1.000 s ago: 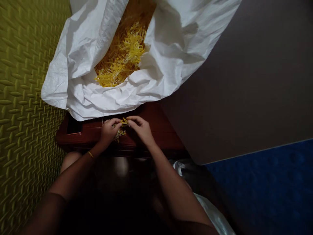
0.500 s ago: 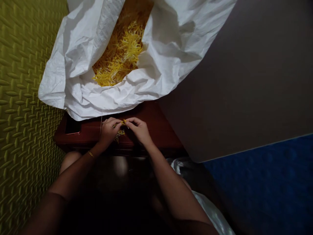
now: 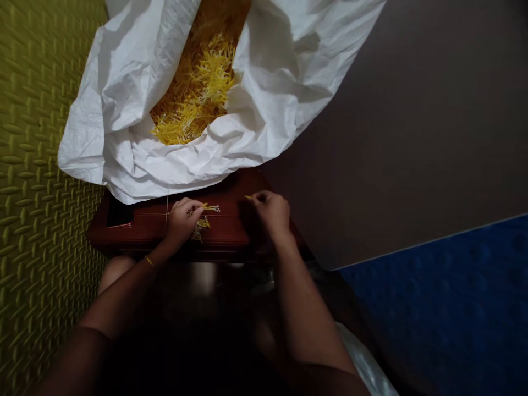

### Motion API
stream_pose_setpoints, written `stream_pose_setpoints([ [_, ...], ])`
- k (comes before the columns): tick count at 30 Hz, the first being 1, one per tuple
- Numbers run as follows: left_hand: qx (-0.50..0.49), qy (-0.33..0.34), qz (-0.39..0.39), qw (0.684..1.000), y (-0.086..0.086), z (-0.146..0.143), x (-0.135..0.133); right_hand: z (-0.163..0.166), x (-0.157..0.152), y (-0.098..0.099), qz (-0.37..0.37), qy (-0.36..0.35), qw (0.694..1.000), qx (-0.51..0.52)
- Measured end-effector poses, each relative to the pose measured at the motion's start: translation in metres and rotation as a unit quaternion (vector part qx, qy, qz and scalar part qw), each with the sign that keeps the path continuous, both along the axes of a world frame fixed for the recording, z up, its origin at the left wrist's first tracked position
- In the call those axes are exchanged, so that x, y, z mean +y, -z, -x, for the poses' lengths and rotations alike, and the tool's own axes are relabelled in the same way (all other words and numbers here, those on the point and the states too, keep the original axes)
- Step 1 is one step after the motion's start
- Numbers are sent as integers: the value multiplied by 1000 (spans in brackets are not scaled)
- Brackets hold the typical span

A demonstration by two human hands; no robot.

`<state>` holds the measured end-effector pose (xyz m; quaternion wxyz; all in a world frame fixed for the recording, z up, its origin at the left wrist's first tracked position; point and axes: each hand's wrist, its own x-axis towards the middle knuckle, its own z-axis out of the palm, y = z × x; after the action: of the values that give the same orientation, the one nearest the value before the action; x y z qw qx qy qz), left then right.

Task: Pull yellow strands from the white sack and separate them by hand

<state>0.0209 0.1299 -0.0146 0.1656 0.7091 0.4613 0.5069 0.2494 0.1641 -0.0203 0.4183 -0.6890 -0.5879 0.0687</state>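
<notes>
My left hand (image 3: 181, 220) is closed around a small bunch of thin yellow strands (image 3: 203, 220) over a low dark red wooden stool (image 3: 231, 228). Apart from it to the right, my right hand (image 3: 270, 212) pinches a single yellow strand (image 3: 248, 197) above the stool's right part. Just beyond the stool lies a big open white sack (image 3: 264, 93) holding a heap of the same yellow strands (image 3: 193, 93).
A green embossed foam mat (image 3: 37, 181) covers the floor on the left. Brown floor (image 3: 412, 137) lies to the right and a blue mat (image 3: 445, 308) at the lower right. A shiny white bag (image 3: 363, 363) lies by my right leg.
My right hand has pulled away to the right from the bunch, taking one strand with it. The left hand stays put with the bunch.
</notes>
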Motion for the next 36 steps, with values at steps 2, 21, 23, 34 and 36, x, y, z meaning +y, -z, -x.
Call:
stream_pose_setpoints([
  [2,-37,4,30,999,2,0,3,-7,1,8,89,-8,992,-88],
  [21,-183,45,137,973,6,-10,7,80,-31,-5,-93,-287,944,131],
  [23,-186,41,137,972,6,-11,7,79,-30,-4,-90,-286,942,152],
  [34,-242,85,188,948,5,-10,7,83,-32,-7,-88,-267,938,202],
  [36,-264,92,208,937,3,-9,6,83,-30,-7,-62,-261,932,244],
])
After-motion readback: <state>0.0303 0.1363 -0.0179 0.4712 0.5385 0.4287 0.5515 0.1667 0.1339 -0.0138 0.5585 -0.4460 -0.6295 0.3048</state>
